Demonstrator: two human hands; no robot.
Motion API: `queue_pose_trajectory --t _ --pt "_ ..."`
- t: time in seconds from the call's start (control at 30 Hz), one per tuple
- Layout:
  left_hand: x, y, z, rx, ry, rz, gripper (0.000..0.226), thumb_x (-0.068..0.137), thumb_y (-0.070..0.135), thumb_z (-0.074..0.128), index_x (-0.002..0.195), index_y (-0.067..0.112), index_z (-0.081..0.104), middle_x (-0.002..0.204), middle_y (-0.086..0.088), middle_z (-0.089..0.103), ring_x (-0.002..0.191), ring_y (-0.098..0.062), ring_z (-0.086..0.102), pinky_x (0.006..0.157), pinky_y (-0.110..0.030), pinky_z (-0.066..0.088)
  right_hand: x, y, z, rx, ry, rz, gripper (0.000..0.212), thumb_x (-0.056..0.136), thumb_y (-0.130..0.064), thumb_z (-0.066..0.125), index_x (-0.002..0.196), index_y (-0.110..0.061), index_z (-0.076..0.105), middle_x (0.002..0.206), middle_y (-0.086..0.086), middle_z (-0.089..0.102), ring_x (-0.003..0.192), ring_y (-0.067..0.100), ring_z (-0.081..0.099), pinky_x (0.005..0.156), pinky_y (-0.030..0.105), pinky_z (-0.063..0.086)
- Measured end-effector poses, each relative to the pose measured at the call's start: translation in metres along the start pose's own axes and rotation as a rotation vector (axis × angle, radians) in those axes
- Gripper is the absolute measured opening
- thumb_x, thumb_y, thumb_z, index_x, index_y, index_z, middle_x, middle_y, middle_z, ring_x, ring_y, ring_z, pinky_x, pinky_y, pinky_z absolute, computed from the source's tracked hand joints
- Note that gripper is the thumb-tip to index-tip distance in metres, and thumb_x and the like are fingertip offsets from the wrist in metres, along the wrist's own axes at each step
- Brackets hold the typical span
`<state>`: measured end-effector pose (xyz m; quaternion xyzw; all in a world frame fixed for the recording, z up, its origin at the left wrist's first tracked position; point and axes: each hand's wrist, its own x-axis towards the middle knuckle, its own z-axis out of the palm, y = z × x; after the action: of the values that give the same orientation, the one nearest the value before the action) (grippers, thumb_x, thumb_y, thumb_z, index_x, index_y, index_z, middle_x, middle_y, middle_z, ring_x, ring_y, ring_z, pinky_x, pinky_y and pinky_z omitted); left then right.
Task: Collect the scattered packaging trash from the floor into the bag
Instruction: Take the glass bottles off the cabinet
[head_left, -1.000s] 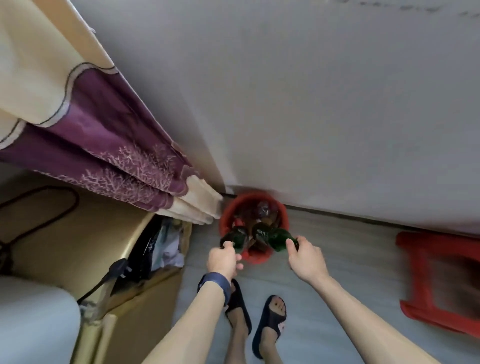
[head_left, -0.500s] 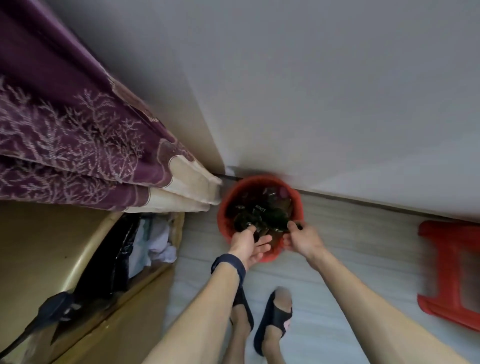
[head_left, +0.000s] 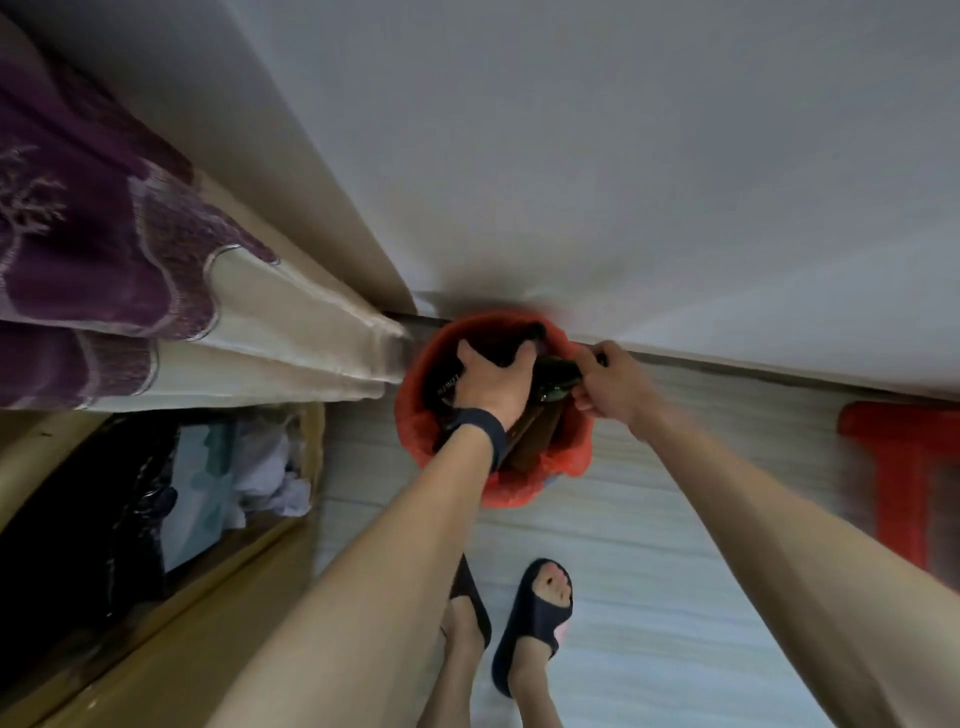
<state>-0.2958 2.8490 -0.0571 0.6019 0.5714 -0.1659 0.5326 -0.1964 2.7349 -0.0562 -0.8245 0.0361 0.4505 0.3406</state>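
Most is looking done — left hand (head_left: 491, 383) is pressing wide open onto dark trash (head_left: 441, 388) in the red bag (head_left: 519, 491) by the wall (head_left: 623, 156), right hand (head_left: 612, 385) gripping a dark green bottle (head_left: 557, 375) at its rim — floor (head_left: 675, 545) showing none loose.

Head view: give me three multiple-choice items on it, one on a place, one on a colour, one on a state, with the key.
1. The red bag stands:
A. on the floor at the foot of the wall
B. on a stool
C. inside a box

2. The band on the left wrist is:
A. white
B. yellow
C. dark

3. The right hand:
A. hangs open
B. grips a dark bottle
C. lies flat on the ground

Key: A, the bag's far rim meets the base of the wall; C, the band shows near black; B, the fingers curl round the bottle's end.
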Motion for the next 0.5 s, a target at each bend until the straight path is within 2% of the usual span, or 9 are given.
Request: queue_pose_trajectory --t 0.07,0.13,0.2,0.27,0.3,0.37,0.5 --pt "0.018 -0.003 -0.010 0.429 -0.030 0.225 0.065 0.088 0.047 0.055 0.147 0.036 0.030 0.131 -0.010 0.051 0.106 -0.036 0.061 0.095 -0.045 0.050 0.007 0.000 0.003 -0.007 -0.006 -0.028 0.026 0.100 -0.040 0.048 0.100 -0.014 0.049 0.063 0.010 0.058 0.045 0.021 0.054 0.051 0.034 0.047" --pt "0.034 -0.006 -0.020 0.666 -0.092 0.326 0.046 0.092 0.039 0.055 0.136 0.037 0.043 0.134 -0.009 0.039 0.110 -0.036 0.056 0.099 -0.043 0.047 0.011 0.003 0.007 -0.031 0.000 -0.060 0.029 0.099 -0.045 0.048 0.097 -0.017 0.049 0.065 0.009 0.062 0.048 0.021 0.058 0.060 0.039 0.053" --pt "0.045 -0.010 -0.024 0.679 -0.093 0.370 0.042 0.090 0.035 0.060 0.129 0.034 0.044 0.133 -0.009 0.038 0.112 -0.036 0.055 0.099 -0.043 0.047 0.014 0.005 0.010 -0.086 0.019 -0.111 0.032 0.093 -0.057 0.045 0.094 -0.025 0.048 0.072 0.011 0.067 0.061 0.028 0.066 0.074 0.047 0.057" --pt "0.054 -0.010 -0.025 0.688 -0.050 0.450 0.053 0.086 0.035 0.065 0.131 0.033 0.037 0.136 -0.010 0.042 0.116 -0.038 0.053 0.099 -0.046 0.047 0.019 0.007 0.012 -0.139 0.050 -0.122 0.041 0.086 -0.067 0.041 0.097 -0.027 0.046 0.087 0.016 0.070 0.082 0.037 0.068 0.082 0.053 0.056" --pt "0.057 -0.009 -0.025 0.696 -0.038 0.490 0.060 0.085 0.035 0.066 0.136 0.034 0.033 0.138 -0.010 0.043 0.119 -0.038 0.052 0.099 -0.047 0.046 0.023 0.007 0.012 -0.161 0.051 -0.122 0.045 0.084 -0.068 0.039 0.098 -0.026 0.045 0.091 0.017 0.070 0.087 0.040 0.067 0.083 0.054 0.056" --pt "0.064 -0.003 -0.026 0.729 -0.055 0.547 0.068 0.086 0.037 0.064 0.143 0.036 0.028 0.139 -0.009 0.047 0.121 -0.037 0.052 0.098 -0.048 0.047 0.029 0.007 0.013 -0.207 0.021 -0.125 0.045 0.089 -0.064 0.040 0.102 -0.021 0.043 0.088 0.017 0.068 0.081 0.038 0.065 0.080 0.051 0.055" --pt "0.080 0.004 -0.026 0.852 -0.031 0.607 0.049 0.095 0.039 0.055 0.137 0.023 0.036 0.125 -0.012 0.055 0.111 -0.037 0.057 0.085 -0.048 0.052 0.045 0.002 0.007 -0.079 -0.073 -0.045 0.036 0.100 -0.046 0.045 0.104 -0.012 0.036 0.066 0.011 0.049 0.050 0.023 0.046 0.053 0.038 0.045"
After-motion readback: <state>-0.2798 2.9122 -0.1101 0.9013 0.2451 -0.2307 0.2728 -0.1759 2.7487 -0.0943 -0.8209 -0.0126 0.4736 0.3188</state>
